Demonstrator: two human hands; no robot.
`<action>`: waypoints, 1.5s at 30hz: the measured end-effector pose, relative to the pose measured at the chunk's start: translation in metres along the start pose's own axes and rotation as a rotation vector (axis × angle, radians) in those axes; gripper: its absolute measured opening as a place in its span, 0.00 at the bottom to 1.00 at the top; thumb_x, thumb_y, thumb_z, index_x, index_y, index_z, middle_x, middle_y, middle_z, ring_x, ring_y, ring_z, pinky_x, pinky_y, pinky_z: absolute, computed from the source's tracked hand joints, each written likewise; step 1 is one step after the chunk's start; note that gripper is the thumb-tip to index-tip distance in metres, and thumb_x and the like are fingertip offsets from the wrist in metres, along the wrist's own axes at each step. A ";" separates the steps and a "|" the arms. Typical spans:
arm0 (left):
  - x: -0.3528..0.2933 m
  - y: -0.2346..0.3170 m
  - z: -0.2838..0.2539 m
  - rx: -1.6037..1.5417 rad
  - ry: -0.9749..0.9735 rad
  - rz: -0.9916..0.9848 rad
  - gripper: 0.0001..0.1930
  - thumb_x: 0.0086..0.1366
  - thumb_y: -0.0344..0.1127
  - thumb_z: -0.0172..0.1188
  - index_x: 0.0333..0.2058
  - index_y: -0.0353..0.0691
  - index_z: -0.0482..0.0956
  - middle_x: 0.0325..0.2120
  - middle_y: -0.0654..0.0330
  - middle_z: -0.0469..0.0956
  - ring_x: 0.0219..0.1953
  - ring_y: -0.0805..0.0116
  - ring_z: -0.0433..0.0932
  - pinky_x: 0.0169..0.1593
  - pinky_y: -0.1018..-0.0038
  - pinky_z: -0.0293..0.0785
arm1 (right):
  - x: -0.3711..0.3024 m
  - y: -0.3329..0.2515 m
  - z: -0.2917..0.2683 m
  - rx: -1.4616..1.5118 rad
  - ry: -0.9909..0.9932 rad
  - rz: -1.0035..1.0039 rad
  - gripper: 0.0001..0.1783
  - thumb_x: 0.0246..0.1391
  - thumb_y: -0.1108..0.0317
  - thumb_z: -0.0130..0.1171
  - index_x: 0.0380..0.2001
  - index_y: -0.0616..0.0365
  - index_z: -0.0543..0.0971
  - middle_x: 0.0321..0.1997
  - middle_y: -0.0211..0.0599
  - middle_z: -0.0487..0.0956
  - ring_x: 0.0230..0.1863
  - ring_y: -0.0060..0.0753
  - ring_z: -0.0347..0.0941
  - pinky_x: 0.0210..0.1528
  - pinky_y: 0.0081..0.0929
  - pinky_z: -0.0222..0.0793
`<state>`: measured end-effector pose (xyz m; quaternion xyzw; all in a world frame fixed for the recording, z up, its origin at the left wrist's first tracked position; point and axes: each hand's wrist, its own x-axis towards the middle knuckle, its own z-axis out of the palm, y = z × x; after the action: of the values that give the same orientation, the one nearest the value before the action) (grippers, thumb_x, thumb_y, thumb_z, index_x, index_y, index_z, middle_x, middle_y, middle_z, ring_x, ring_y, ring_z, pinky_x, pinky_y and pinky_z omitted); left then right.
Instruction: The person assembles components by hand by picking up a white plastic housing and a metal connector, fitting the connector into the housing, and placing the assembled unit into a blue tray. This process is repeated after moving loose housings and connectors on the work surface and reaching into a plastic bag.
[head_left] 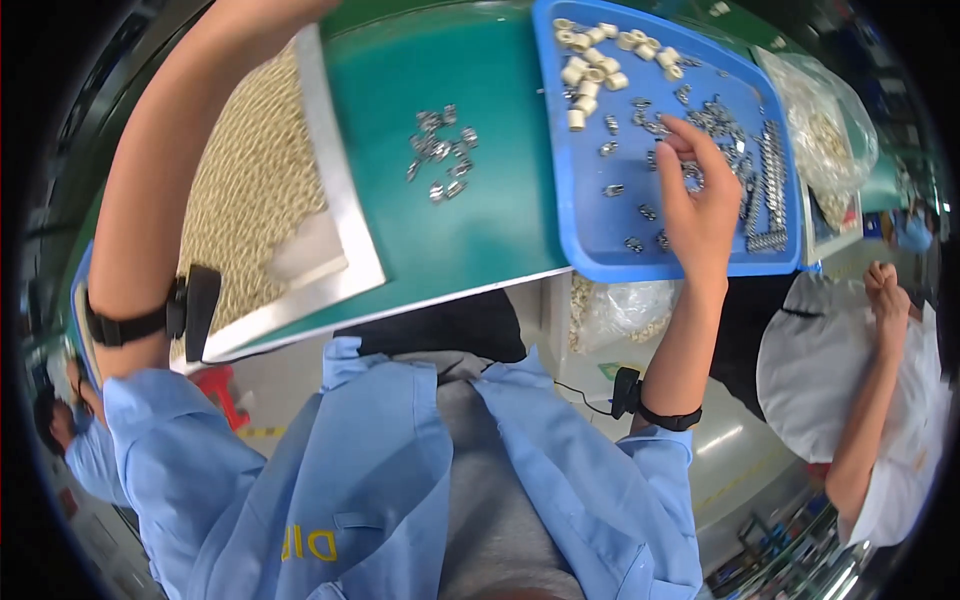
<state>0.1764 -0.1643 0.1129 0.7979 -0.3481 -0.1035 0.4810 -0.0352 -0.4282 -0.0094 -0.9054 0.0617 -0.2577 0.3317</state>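
Note:
My right hand (700, 195) is over the blue tray (600, 255). Its thumb and forefinger are curved with a gap between the tips, and nothing shows between them. Small shiny metal parts (715, 120) are scattered beneath and around these fingers. Cream ring-shaped pieces (590, 70) are heaped in the tray's far left corner. My left arm stretches over a pale-framed board (345, 215) covered with rows of small beige pieces (250, 170). Only the edge of my left hand (295, 8) shows at the top, its fingers cut off. Between board and tray, a loose group of metal parts (440, 150) lies on the green tabletop (480, 235).
Rows of metal coils or stacked parts (770, 185) line the tray's right side. A clear plastic bag (825, 115) of beige pieces stands beyond it, and another bag (625, 315) sits below the table edge. A person in white (850, 390) is at the right.

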 end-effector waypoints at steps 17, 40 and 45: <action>-0.220 -0.100 0.007 0.875 0.197 0.039 0.09 0.56 0.33 0.71 0.36 0.41 0.83 0.37 0.61 0.77 0.44 0.60 0.74 0.47 0.65 0.64 | -0.072 -0.094 0.082 0.142 -0.159 -0.131 0.11 0.61 0.79 0.59 0.46 0.63 0.83 0.34 0.39 0.79 0.33 0.33 0.76 0.39 0.25 0.71; -0.241 -0.085 0.020 0.015 0.314 0.119 0.09 0.62 0.17 0.63 0.40 0.32 0.76 0.47 0.47 0.81 0.48 0.59 0.81 0.55 0.64 0.76 | -0.074 -0.115 0.089 1.036 -0.248 0.307 0.08 0.62 0.81 0.60 0.44 0.72 0.81 0.36 0.46 0.85 0.36 0.32 0.83 0.37 0.27 0.80; -0.239 -0.059 0.046 -0.662 0.208 0.010 0.11 0.65 0.15 0.60 0.45 0.28 0.72 0.47 0.42 0.80 0.50 0.60 0.81 0.57 0.64 0.77 | -0.063 -0.126 0.089 0.766 -0.150 -0.121 0.09 0.57 0.83 0.63 0.43 0.70 0.82 0.35 0.48 0.85 0.32 0.33 0.83 0.34 0.26 0.78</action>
<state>0.0039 -0.0221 -0.0006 0.6031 -0.2486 -0.1268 0.7472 -0.0517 -0.2621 -0.0144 -0.7344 -0.1165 -0.2145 0.6333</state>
